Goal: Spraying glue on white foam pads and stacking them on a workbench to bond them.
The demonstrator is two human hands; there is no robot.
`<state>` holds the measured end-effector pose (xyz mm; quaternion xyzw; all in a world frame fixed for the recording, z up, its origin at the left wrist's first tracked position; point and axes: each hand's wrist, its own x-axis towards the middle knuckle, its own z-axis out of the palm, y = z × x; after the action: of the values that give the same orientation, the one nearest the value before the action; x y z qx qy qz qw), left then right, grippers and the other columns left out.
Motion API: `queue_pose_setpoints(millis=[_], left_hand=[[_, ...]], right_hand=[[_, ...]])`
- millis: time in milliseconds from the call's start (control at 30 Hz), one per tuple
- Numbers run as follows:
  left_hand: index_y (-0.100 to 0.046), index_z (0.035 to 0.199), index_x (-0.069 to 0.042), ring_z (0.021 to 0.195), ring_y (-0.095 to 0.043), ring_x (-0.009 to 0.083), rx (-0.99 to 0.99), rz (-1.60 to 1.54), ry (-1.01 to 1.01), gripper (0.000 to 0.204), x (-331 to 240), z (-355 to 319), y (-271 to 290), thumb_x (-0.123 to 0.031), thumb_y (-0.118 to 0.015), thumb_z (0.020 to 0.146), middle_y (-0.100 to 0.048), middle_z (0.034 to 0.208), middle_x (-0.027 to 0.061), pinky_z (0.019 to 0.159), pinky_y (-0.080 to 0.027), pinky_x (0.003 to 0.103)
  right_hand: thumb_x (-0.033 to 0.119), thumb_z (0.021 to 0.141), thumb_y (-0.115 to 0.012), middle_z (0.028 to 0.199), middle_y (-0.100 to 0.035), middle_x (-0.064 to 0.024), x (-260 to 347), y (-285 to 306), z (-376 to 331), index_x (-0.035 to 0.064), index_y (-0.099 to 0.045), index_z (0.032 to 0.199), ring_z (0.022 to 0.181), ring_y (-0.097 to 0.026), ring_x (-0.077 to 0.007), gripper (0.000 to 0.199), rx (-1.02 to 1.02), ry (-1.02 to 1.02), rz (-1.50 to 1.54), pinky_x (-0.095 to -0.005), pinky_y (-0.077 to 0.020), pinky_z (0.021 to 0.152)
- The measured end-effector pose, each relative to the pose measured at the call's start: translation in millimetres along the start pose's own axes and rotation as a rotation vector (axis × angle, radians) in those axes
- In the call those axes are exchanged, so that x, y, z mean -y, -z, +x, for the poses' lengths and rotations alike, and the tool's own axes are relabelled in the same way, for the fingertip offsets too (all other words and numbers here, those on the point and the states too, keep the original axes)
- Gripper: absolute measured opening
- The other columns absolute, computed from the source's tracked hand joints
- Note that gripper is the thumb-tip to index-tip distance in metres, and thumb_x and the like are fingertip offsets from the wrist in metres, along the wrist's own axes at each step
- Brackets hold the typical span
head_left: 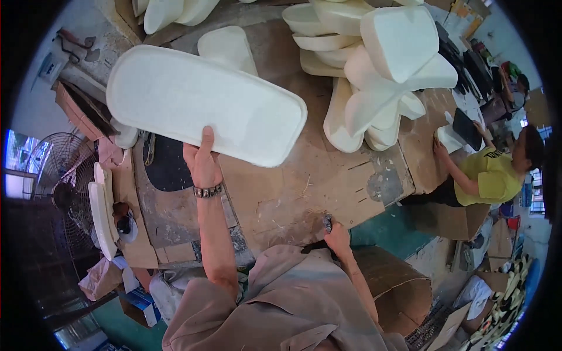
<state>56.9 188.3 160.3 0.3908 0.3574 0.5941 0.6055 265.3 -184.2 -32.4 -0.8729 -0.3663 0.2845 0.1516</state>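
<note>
My left hand (204, 167) grips the near edge of a long white foam pad (205, 105), with the thumb on its upper face. The pad has rounded corners and a raised rim, and it is held tilted above the cardboard-covered table (275, 199). Close to my body at the table's front edge, my right hand (338, 238) is closed round a small dark tool (327, 221), whose kind is too small to tell. Behind the held pad lies another cream foam piece (228, 47), partly hidden by it.
A pile of cream foam pieces (380, 76) stands at the back right. On the table's left lies a black flat piece (170, 167). A fan (64, 187) stands at the far left. Right, a person in a yellow shirt (492, 175) handles a white piece and a black panel.
</note>
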Motion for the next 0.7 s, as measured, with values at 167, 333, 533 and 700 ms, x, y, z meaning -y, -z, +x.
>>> queue_pose_setpoints(millis=[167,333,533,700], left_hand=[[-0.049,0.143,0.003,0.117,-0.061,0.0190,-0.009,-0.009,-0.087,0.052,-5,-2,-6,-0.009,-0.072,0.098,-0.062,0.135,0.0112,0.098,-0.051,0.034],[-0.047,0.146,0.005,0.127,-0.057,0.0221,-0.039,0.029,-0.095,0.053,-3,-9,-10,-0.006,-0.068,0.099,-0.057,0.145,0.0133,0.108,-0.046,0.038],[-0.050,0.142,0.004,0.120,-0.062,0.0224,-0.018,-0.119,-0.135,0.046,-20,-30,-27,-0.008,-0.066,0.101,-0.061,0.138,0.0135,0.098,-0.054,0.039],[-0.051,0.142,0.003,0.120,-0.062,0.0220,0.048,-0.204,-0.137,0.045,-39,-36,-55,-0.010,-0.065,0.101,-0.062,0.137,0.0133,0.099,-0.053,0.038]], right_hand=[[0.017,0.086,-0.069,0.098,-0.070,-0.0282,3,1,4,0.0024,-0.066,0.113,0.096,-0.067,-0.0493,0.030,-0.026,-0.021,0.047,-0.0570,-0.0532,0.082],[0.021,0.087,-0.068,0.101,-0.070,-0.0281,7,9,1,0.0039,-0.066,0.115,0.096,-0.067,-0.0499,0.033,0.001,-0.097,0.041,-0.0578,-0.0535,0.084],[0.026,0.089,-0.066,0.100,-0.071,-0.0274,-7,-3,-10,0.0041,-0.069,0.110,0.096,-0.068,-0.0484,0.031,-0.027,-0.091,0.042,-0.0578,-0.0550,0.085],[0.027,0.088,-0.067,0.098,-0.071,-0.0274,-8,-1,-20,0.0026,-0.071,0.105,0.095,-0.068,-0.0482,0.030,-0.026,-0.122,0.071,-0.0558,-0.0555,0.086]])
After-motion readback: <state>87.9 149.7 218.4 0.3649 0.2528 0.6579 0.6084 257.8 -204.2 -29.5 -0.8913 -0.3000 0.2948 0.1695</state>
